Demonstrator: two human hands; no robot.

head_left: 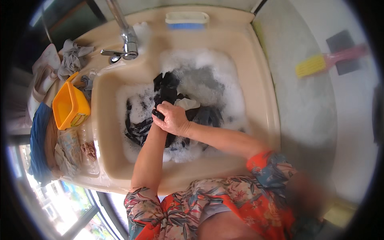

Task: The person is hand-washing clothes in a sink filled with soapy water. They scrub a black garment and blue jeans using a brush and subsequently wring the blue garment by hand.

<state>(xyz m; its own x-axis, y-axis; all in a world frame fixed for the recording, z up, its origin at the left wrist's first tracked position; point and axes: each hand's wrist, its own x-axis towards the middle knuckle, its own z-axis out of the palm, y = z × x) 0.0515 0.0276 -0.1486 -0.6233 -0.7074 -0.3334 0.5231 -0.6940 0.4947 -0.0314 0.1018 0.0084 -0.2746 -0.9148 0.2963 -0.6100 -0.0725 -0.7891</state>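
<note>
A black wet garment (pixel 168 85) is bunched above soapy water in the beige sink basin (pixel 108 156). My right hand (pixel 173 118) is closed on a fold of it, right at my left wrist (pixel 158 129). Black cloth and my right hand cover nearly all of my left hand, so its fingers cannot be seen. Beside my right knuckles a pale piece of cloth (pixel 187 103) sticks up. More dark fabric (pixel 139 129) lies in the suds to the left, and a dark greyish piece (pixel 211 115) is partly under water to the right.
A chrome faucet (pixel 130 45) rises at the back left. On the left ledge stand a yellow-orange plastic container (pixel 72 105), a grey cloth (pixel 72 60), a blue cloth (pixel 40 144) and a patterned cloth (pixel 69 150). A scrub brush (pixel 187 21) rests on the back rim; a yellow-bristled brush (pixel 312 66) hangs on the right wall.
</note>
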